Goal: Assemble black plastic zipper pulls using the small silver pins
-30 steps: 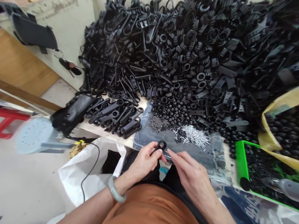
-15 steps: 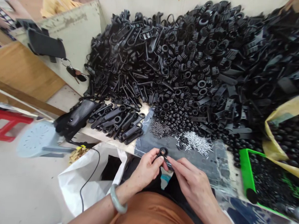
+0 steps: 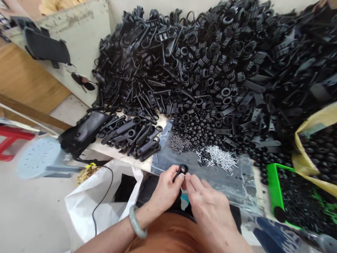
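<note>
My left hand [image 3: 166, 187] grips a black ring-ended plastic part [image 3: 184, 167], its ring pointing up and away from me. Close against that part, my right hand [image 3: 208, 203] has its thumb and fingertips pinched together. A thin pale sliver shows at the fingertips, too small to name, and the fingers hide the rest. Beyond both hands, silver metal pins [image 3: 222, 158] lie heaped on a grey plastic-covered mat [image 3: 189, 162]. Beside them are a small pile of dark grey bits [image 3: 179, 144] and many black beads [image 3: 200, 130].
A high heap of black plastic parts [image 3: 170, 64] fills the back. Ring-ended black levers [image 3: 135, 136] lie in a row at left. On the right stand a green tray [image 3: 274, 185] and a yellow bag [image 3: 303, 146] of black balls. A white sack [image 3: 83, 197] hangs below left.
My right hand has moved left and closer to the ring-ended part, its fingers drawn together. The dark piece that showed under its fingers is now hidden. The view has shifted slightly.
</note>
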The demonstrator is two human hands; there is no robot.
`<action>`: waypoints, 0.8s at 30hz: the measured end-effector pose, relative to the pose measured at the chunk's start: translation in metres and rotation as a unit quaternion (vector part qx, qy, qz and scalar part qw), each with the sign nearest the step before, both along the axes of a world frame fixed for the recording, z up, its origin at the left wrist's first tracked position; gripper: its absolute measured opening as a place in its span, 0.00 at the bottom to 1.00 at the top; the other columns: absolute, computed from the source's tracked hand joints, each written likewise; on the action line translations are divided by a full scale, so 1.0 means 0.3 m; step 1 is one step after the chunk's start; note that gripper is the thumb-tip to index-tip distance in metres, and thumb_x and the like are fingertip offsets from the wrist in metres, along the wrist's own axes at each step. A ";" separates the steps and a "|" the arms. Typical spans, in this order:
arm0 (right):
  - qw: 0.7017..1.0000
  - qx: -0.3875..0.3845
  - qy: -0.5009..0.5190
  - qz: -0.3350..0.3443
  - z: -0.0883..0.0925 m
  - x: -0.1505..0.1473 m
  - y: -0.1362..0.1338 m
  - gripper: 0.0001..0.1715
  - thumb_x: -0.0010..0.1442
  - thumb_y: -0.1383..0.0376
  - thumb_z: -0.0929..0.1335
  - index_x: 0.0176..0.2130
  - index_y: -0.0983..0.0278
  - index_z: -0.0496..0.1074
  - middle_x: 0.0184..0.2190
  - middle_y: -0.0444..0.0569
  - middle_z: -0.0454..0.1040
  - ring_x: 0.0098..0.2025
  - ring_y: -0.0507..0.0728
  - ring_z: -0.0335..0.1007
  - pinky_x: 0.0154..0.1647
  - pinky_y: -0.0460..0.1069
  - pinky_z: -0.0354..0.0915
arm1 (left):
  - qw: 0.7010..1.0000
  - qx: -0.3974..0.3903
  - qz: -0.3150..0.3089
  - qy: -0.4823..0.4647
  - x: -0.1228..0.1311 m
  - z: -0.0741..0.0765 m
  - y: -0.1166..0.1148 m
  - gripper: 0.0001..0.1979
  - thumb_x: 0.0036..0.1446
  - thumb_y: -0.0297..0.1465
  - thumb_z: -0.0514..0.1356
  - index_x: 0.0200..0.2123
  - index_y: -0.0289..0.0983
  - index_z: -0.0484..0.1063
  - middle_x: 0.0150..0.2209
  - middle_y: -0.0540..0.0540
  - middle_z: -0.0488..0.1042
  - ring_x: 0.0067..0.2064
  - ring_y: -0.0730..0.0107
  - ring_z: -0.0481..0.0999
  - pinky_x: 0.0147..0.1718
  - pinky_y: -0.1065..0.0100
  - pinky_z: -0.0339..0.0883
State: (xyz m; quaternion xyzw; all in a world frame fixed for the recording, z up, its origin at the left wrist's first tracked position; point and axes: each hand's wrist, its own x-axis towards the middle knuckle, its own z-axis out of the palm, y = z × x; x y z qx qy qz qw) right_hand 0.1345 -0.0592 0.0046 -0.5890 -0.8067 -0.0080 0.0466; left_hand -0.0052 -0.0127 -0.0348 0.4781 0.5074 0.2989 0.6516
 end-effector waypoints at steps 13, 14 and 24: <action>0.942 -0.015 0.305 -0.140 0.121 0.246 0.026 0.19 0.72 0.58 0.63 0.54 0.61 0.78 0.27 0.44 0.77 0.25 0.53 0.74 0.27 0.45 0.70 | 0.995 -0.058 0.075 -0.026 -0.063 0.107 0.078 0.18 0.54 0.45 0.68 0.39 0.38 0.71 0.18 0.59 0.63 0.17 0.81 0.52 0.17 0.75 0.42; 0.934 -0.009 0.306 -0.187 0.115 0.276 0.062 0.21 0.72 0.55 0.63 0.51 0.63 0.79 0.22 0.42 0.72 0.22 0.53 0.70 0.23 0.45 0.66 | 0.991 -0.092 0.082 -0.054 -0.059 0.117 0.083 0.20 0.51 0.46 0.69 0.38 0.37 0.71 0.17 0.59 0.62 0.16 0.82 0.48 0.17 0.75 0.38; 0.963 0.032 0.130 -0.232 0.030 0.389 0.439 0.12 0.64 0.69 0.66 0.41 0.61 0.81 0.44 0.50 0.76 0.33 0.53 0.72 0.27 0.46 0.57 | 0.953 -0.198 0.075 -0.216 0.000 0.145 0.063 0.23 0.51 0.40 0.74 0.44 0.35 0.73 0.31 0.48 0.78 0.28 0.76 0.70 0.29 0.74 0.60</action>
